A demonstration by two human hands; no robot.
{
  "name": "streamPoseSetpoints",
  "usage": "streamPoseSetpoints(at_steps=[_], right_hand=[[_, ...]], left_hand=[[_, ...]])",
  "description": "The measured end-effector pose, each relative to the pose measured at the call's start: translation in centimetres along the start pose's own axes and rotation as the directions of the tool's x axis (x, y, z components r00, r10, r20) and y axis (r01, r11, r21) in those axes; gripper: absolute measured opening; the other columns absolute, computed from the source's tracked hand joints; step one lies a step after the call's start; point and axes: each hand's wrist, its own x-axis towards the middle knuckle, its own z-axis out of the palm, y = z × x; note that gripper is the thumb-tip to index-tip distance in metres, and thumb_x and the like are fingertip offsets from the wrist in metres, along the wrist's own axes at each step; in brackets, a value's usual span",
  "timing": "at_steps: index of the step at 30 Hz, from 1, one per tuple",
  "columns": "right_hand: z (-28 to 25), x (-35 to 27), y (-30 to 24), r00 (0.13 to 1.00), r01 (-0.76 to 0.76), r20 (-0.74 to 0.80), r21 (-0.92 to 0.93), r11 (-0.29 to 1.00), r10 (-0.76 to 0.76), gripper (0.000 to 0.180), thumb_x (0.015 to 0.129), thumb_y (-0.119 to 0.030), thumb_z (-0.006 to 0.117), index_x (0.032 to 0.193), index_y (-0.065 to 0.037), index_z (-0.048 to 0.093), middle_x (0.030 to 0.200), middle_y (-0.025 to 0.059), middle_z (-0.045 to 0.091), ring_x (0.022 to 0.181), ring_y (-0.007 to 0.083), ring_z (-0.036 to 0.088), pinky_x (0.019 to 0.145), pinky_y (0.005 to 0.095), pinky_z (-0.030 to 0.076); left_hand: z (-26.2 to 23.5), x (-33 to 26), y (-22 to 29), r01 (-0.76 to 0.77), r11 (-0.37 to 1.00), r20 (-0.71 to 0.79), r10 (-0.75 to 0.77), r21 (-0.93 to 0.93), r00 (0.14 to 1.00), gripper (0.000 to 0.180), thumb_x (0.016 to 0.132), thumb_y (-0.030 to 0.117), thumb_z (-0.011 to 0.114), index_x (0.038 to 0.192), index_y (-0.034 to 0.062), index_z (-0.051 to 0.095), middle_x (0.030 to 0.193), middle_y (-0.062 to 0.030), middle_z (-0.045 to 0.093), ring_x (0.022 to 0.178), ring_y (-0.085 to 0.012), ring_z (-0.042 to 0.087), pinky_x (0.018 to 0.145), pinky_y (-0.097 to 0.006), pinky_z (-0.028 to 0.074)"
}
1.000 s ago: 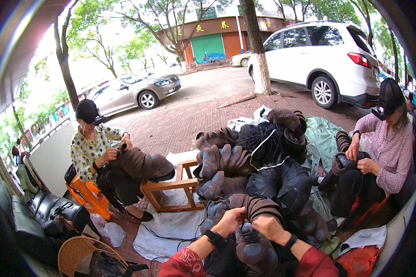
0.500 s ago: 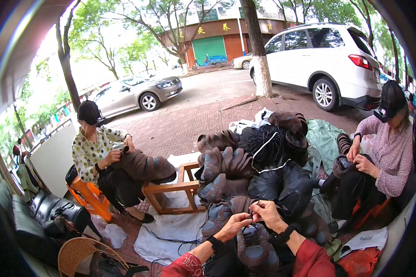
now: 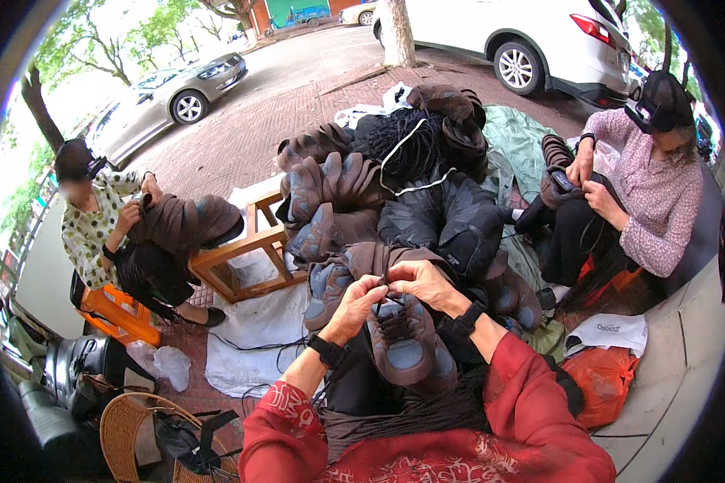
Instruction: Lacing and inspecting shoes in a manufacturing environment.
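Note:
Close together over a brown shoe with grey-blue panels [image 3: 403, 354], my two hands work at its dark shoelace [image 3: 385, 274]. My left hand [image 3: 356, 307] is closed, its thumb and fingertips pinching the lace. From the other side my right hand [image 3: 428, 286] pinches it too, fingertips almost meeting the left ones. The shoe stands toe toward me at my lap, with another shoe partly hidden beside it. Across my lap lies a spread of loose dark laces [image 3: 419, 414].
Ahead is a heap of brown shoes [image 3: 330, 189], black shoes [image 3: 447, 217] and bundled black laces [image 3: 403, 141]. A wooden stool frame [image 3: 238, 249] stands left of it. One person [image 3: 109, 217] sits left, another [image 3: 644, 177] right, both handling shoes. An orange bag [image 3: 604, 382] lies at right.
The view has tilted downward, so the scene sits higher and my red sleeves and lap show. Both my hands keep pinching the lace above the same shoe.

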Motion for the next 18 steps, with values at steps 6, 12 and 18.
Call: streamPoseSetpoints(at_steps=[6,12,18], right_hand=[[0.6,-0.6,0.0,1.000,0.005,0.001,-0.039,0.999,-0.005,0.011,0.075,-0.002,0.061,0.085,0.001,0.056,0.079,0.0051,0.062,0.072,0.0106,0.057,0.066,0.0252,0.047],[3.7,-0.8,-0.1,0.879,0.223,-0.115,-0.759,0.612,-0.463,0.015,0.073,-0.008,0.060,0.085,-0.001,0.056,0.069,0.0069,0.058,0.061,0.0119,0.056,0.057,0.0277,0.046],[1.6,-0.7,0.7,0.978,-0.156,-0.115,0.135,0.978,0.172,0.019,0.081,-0.008,0.055,0.096,0.002,0.060,0.075,0.0034,0.060,0.063,0.0084,0.055,0.058,0.0215,0.045]], left_hand=[[0.7,-0.5,0.2,0.019,0.997,-0.033,-0.016,0.073,0.999,0.013,0.085,0.010,0.057,0.094,0.0003,0.057,0.081,-0.0020,0.060,0.071,-0.0090,0.056,0.068,-0.022,0.046],[0.3,0.1,-2.4,0.010,0.991,-0.215,-0.038,-0.132,0.976,0.012,0.085,0.007,0.056,0.093,-0.0011,0.058,0.082,-0.0058,0.062,0.065,-0.0099,0.059,0.060,-0.022,0.049],[0.4,-0.1,-2.4,-0.100,0.968,-0.158,0.065,-0.229,0.985,0.009,0.083,0.005,0.057,0.089,0.0021,0.051,0.078,-0.0059,0.060,0.067,-0.0138,0.060,0.057,-0.028,0.053]])
